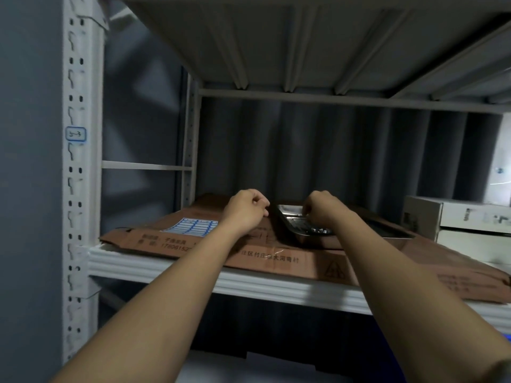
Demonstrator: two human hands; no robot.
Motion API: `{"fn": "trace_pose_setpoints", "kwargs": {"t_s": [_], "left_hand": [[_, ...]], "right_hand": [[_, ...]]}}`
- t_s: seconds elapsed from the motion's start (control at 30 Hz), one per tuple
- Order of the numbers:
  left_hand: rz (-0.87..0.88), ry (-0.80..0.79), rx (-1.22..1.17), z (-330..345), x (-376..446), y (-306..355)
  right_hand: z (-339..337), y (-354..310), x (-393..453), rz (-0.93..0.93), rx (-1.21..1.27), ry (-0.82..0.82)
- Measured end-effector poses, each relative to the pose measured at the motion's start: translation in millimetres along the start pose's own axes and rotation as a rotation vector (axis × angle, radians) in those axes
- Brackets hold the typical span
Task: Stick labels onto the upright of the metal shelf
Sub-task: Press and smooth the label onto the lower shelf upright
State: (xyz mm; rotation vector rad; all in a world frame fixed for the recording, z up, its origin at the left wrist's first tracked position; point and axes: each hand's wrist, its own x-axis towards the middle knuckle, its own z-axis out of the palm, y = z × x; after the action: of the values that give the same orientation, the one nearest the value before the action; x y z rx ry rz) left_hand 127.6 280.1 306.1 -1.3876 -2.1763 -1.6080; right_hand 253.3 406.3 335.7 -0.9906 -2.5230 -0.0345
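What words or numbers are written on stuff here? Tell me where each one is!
"1780615": partial number printed on the flattened cardboard box, front edge; the rest is hidden by the left arm.
Chinese characters on the same cardboard: too blurred to read surely.
Warning triangle sign on the cardboard: symbol only.
Blue-bordered label on the shelf upright: handwritten marks, unreadable.
Label sheet: too small.
White box print: blurred.

A storeroom: slotted metal shelving [80,172] holding flattened cardboard [276,252] and white boxes [456,219].
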Motion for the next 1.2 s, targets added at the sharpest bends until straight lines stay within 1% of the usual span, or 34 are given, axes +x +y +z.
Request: {"fn": "trace_pose_setpoints", "kwargs": {"t_s": [0.07, 0.13, 0.2, 0.27, 0.33, 0.43, 0.53, 0.63, 0.77, 0.9, 0.97, 1.07, 1.13, 1.2], "left_hand": [[0.012, 0.015, -0.022, -10, -8, -2], [0.025, 0.061, -0.061, -24, -20, -3], [0.048, 0.146, -0.055, -44, -34, -7], [0.062, 0.25, 0.005, -69, -52, -15], [0.073, 0.339, 0.005, -95, -73, -24], [0.055, 0.392, -0.031, -131, -111, -41], [0.007, 0.446, -0.069, -158, -150, -69], [-0.104, 0.484, -0.082, -177, -186, -110], [-0.244, 0.515, -0.069, -185, -222, -171], [-0.36, 0.525, -0.112, -174, -248, -225], [-0.417, 0.511, -0.104, -163, -258, -254], [-0.448, 0.52, -0.049, -143, -265, -292], [-0.463, 0.534, -0.077, -131, -263, -311], [-0.483, 0.534, -0.117, -122, -259, -321]], "right_hand": [[-1, -14, -8, -0.043, 0.088, 0.031], [-2, -38, -20, -0.111, 0.24, 0.159], [1, -65, -30, -0.198, 0.376, 0.284], [8, -94, -44, -0.271, 0.504, 0.321], [18, -123, -61, -0.307, 0.656, 0.36], [35, -169, -94, -0.344, 0.867, 0.39], [65, -211, -127, -0.381, 1.0, 0.349], [109, -243, -153, -0.402, 1.106, 0.209], [182, -273, -171, -0.317, 1.144, -0.027], [256, -292, -187, -0.202, 1.226, -0.211], [290, -298, -192, -0.123, 1.261, -0.235], [335, -306, -193, 0.043, 1.309, -0.203], [357, -311, -189, 0.131, 1.336, -0.159], [370, -317, -184, 0.165, 1.397, -0.133]]}}
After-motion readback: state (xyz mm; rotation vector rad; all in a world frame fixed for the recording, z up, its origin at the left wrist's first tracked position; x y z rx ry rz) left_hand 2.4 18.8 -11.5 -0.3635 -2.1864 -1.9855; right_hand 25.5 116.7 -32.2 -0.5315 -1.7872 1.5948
